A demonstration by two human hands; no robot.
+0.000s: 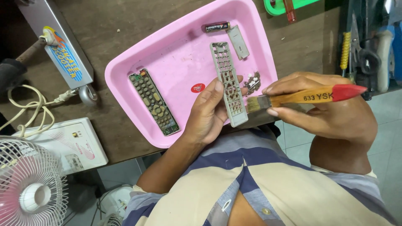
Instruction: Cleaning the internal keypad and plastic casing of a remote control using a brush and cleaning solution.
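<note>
My left hand (208,113) grips the lower end of a grey remote-control front cover (227,79) full of button holes, holding it over the pink tray (138,54). My right hand (331,113) holds a paintbrush (301,98) with a wooden handle and red tip, its bristles touching the cover's right edge. In the tray lie a remote circuit board with its rubber keypad (153,101), a battery (217,27), a small grey battery lid (238,42) and a little pile of screws (252,80).
The tray sits on a brown wooden table (125,16). At left are a scooter deck with a wheel (63,50), a white cable (29,109), a white box (71,144) and a white fan (29,188). Tools stand at the far right (364,46).
</note>
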